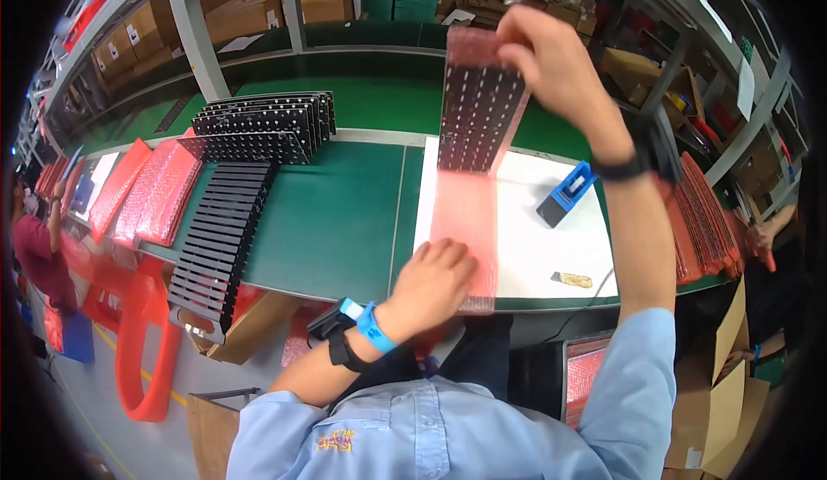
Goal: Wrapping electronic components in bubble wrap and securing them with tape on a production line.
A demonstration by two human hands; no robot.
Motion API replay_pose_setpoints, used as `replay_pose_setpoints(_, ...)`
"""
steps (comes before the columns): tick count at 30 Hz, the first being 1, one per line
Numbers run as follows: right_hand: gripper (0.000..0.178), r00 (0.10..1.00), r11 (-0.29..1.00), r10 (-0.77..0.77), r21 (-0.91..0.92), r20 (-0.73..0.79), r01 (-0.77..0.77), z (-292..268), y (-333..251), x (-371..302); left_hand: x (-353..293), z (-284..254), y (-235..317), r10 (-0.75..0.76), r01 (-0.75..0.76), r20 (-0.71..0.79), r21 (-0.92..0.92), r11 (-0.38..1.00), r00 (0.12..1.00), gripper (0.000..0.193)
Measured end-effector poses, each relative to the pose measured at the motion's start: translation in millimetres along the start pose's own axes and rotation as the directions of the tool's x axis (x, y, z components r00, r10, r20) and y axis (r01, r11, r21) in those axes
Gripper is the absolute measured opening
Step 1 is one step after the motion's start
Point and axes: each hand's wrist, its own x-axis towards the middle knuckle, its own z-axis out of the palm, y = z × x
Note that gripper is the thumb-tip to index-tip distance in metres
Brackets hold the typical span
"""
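A black board with rows of pale spots [482, 118] stands upright on the white sheet in front of me, with pink bubble wrap [469, 45] over its top end. My right hand [547, 58] is closed at the top right corner, gripping the wrap. More of the same wrap [465, 208] runs from the board's foot toward me and over the table's near edge. On that stretch my left hand [433, 275] lies flat, fingers out. Right of the board rests a blue and black tape dispenser [567, 194]. Nearer me is a small yellowish cutter [572, 280].
Several similar black boards [258, 127] stand in a row at left, by a black slotted rack [222, 239]. Pink bubble bags [151, 191] lie further left; a stack of wrapped pieces [702, 221] is at right. An orange-red chair [146, 351] stands below. Other people work at both sides.
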Motion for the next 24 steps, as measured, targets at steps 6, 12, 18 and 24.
replay_pose_setpoints(6,0.014,0.985,0.998,-0.008,-0.063,0.17,0.019,23.4,-145.5,-156.6,-41.2,-13.2,2.3,0.037,-0.038,-0.063,-0.016,0.999,0.997,0.025)
replay_pose_setpoints(12,0.011,0.957,0.99,0.143,-0.056,0.252,-0.133,63.2,-144.1,-205.9,-58.9,-18.4,3.0,0.05,-0.056,-0.057,-0.119,0.991,0.997,0.029)
replay_pose_setpoints(18,0.018,0.805,0.847,0.285,0.257,0.52,-0.466,67.4,-131.8,-188.4,-51.6,-28.4,-12.7,-0.022,0.001,-0.178,-0.121,0.993,0.984,0.036)
replay_pose_setpoints(24,0.02,0.677,0.827,0.182,0.261,0.713,-0.498,66.7,-128.2,-153.9,-52.6,-29.8,-27.4,0.033,-0.04,-0.18,-0.032,0.999,0.983,0.03)
